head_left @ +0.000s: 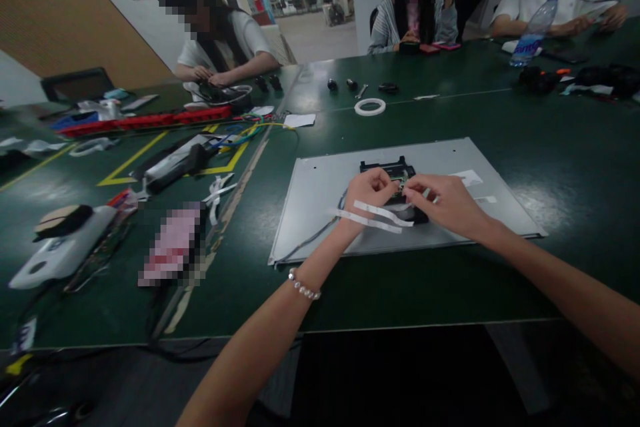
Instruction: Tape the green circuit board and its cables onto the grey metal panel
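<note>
A black plastic housing (387, 164) with a small green circuit board (401, 180) lies on a silver metal panel (320, 177). My left hand (370, 188) is closed at the board from the left, thumb and finger pinched. From the right, my right hand (445, 203) pinches at the same spot, fingertips almost meeting the left ones. What exactly the fingers grip is hidden and too small to tell. White flat strips (377, 219) cross by my left wrist and the housing. A grey cable (313, 239) runs left across the panel.
A roll of white tape (370, 107) and a wrench (363, 90) lie beyond the panel. At left are a pink pouch-like item (173, 243), a white device (63, 247) and cables. A water bottle (535, 30) stands far right. Several people sit across the table.
</note>
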A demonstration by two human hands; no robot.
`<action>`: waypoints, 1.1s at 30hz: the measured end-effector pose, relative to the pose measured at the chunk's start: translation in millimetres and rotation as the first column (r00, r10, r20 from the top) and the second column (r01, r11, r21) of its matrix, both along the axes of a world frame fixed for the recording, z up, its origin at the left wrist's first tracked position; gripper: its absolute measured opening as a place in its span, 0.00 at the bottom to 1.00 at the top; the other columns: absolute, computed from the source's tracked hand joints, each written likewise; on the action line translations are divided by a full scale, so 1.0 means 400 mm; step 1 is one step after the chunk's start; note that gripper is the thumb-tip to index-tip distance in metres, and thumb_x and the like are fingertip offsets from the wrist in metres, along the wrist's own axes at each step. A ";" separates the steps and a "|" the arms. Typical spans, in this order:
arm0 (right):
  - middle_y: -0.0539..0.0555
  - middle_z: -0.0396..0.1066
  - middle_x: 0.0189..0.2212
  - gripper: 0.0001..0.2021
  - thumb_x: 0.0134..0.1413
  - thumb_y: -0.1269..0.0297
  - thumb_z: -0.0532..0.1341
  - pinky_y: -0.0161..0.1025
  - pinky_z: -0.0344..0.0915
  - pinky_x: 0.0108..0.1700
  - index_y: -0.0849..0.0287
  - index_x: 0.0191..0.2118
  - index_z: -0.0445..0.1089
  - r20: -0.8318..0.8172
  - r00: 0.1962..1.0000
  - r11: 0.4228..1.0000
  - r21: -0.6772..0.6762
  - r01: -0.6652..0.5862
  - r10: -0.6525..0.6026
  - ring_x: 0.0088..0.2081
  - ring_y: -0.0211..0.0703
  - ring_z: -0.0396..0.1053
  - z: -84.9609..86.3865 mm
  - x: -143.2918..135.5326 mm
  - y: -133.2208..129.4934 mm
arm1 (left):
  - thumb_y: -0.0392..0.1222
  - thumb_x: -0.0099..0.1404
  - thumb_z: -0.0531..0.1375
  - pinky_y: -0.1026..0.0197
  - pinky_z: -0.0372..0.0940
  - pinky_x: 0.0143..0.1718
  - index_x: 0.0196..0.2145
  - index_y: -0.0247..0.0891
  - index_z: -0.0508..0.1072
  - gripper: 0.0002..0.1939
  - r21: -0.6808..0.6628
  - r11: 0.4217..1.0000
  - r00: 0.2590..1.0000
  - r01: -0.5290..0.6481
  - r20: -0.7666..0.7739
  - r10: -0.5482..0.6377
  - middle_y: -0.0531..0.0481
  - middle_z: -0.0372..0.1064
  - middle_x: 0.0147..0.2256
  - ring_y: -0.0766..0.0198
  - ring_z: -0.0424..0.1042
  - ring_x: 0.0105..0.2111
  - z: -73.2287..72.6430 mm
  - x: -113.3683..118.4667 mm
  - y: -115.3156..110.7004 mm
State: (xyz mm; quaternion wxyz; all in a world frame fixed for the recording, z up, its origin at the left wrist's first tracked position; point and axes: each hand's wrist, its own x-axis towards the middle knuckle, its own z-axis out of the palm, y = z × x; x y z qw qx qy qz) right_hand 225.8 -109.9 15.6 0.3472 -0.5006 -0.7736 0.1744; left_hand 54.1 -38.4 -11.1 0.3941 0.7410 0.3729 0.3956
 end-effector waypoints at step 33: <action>0.55 0.74 0.32 0.14 0.50 0.58 0.61 0.31 0.58 0.27 0.62 0.39 0.72 -0.426 0.808 0.846 -0.509 0.159 -0.408 0.31 0.38 0.70 -0.071 0.050 0.172 | 0.35 0.70 0.47 0.59 0.61 0.54 0.51 0.36 0.65 0.15 0.292 0.956 0.961 -0.018 -0.259 0.098 0.45 0.71 0.50 0.62 0.69 0.51 0.042 0.018 0.067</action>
